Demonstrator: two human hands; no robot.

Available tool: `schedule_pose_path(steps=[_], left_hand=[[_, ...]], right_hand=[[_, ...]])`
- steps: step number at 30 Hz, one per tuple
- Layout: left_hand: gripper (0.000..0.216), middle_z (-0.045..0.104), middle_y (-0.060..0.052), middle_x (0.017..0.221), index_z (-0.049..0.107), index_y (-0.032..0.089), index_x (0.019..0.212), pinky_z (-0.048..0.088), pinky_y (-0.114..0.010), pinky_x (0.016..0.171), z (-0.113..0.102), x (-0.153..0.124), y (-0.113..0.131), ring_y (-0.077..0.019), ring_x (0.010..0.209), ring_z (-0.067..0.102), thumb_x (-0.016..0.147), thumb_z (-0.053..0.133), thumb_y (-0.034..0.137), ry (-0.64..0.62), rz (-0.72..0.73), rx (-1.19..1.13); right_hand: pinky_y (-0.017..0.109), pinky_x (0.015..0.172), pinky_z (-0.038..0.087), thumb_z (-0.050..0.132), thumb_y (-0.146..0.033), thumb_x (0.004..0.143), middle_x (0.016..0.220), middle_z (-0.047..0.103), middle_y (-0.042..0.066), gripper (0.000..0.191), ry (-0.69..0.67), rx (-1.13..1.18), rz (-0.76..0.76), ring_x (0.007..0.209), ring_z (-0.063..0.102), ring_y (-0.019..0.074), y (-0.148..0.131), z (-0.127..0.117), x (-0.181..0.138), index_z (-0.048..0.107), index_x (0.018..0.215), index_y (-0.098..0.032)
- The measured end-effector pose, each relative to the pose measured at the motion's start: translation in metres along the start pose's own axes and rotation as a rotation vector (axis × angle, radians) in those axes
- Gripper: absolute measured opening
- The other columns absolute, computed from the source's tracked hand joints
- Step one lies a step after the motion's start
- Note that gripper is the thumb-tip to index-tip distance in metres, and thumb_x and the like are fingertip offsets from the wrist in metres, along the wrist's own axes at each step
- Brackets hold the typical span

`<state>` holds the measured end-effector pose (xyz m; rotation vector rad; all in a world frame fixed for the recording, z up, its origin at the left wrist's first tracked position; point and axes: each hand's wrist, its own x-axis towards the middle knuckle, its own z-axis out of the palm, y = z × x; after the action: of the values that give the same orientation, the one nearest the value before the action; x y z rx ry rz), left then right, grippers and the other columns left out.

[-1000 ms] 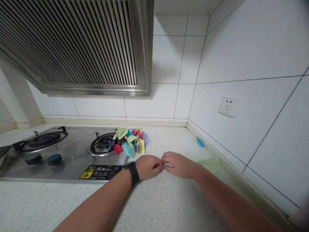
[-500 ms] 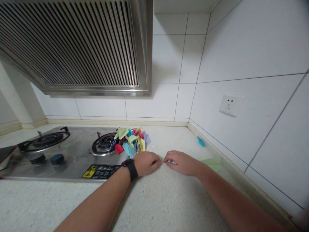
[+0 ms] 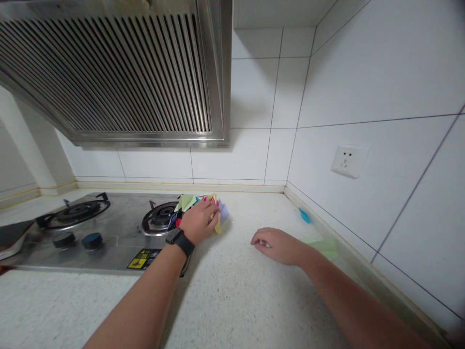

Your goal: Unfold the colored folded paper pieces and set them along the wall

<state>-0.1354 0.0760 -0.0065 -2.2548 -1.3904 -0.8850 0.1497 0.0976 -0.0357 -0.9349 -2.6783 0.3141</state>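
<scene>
The step in hand looked like a reach into the heap of folded coloured papers (image 3: 187,202), which straddled the hob (image 3: 121,220)'s right edge. The left hand (image 3: 199,222) curled over it, any hold hidden; the right hand (image 3: 276,245) lay loosely curled towards the worktop (image 3: 232,300)'s right edge, contents unclear. Next called for a pinch on one piece alone
</scene>
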Motion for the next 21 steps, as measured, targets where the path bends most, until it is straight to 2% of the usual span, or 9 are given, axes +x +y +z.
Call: schedule_pose_path(steps=[4,6,12,17,21], left_hand=[[0.025,0.057,-0.013,0.112,0.067,0.019,0.1,0.036,-0.044,0.097,-0.001,-0.003,-0.033,-0.0289,0.11,0.048,0.087,0.048,0.029,0.252,-0.269,0.194],[0.026,0.056,-0.015,0.117,0.067,0.018,0.101,0.031,-0.047,0.102,-0.001,-0.007,-0.049,-0.031,0.118,0.043,0.086,0.049,0.028,0.29,-0.349,0.272],[0.029,0.064,-0.013,0.108,0.067,0.019,0.1,0.033,-0.043,0.099,0.01,-0.015,-0.076,-0.0283,0.118,0.048,0.086,0.045,0.03,0.147,-0.475,0.325],[0.031,0.069,-0.011,0.102,0.068,0.019,0.099,0.039,-0.038,0.094,0.018,-0.019,-0.082,-0.0259,0.1,0.06,0.086,0.044,0.033,0.025,-0.515,0.251],[0.033,0.069,-0.011,0.104,0.068,0.018,0.102,0.042,-0.037,0.091,0.017,-0.019,-0.082,-0.0278,0.099,0.061,0.085,0.045,0.034,0.016,-0.569,0.229]], right_hand=[[0.027,0.074,0.043,0.052,-0.022,0.086,0.09,0.067,0.005,0.02,-0.004,0.008,0.009,0.079,0.059,0.0154,0.001,0.0,0.0,0.068,0.097,-0.02],[0.027,0.074,0.043,0.052,-0.022,0.086,0.09,0.068,0.005,0.02,-0.003,0.008,0.008,0.079,0.059,0.0154,0.001,0.0,0.0,0.068,0.097,-0.02],[0.027,0.074,0.043,0.052,-0.022,0.086,0.09,0.068,0.005,0.02,-0.005,0.007,0.005,0.079,0.059,0.0154,0.0,-0.001,-0.001,0.069,0.097,-0.02],[0.028,0.074,0.043,0.052,-0.022,0.086,0.09,0.068,0.005,0.02,0.004,0.009,0.001,0.079,0.059,0.016,-0.001,-0.002,-0.001,0.069,0.097,-0.02],[0.028,0.074,0.043,0.053,-0.021,0.085,0.09,0.068,0.006,0.02,-0.003,0.026,0.007,0.079,0.059,0.0163,-0.001,-0.003,-0.001,0.069,0.096,-0.02]])
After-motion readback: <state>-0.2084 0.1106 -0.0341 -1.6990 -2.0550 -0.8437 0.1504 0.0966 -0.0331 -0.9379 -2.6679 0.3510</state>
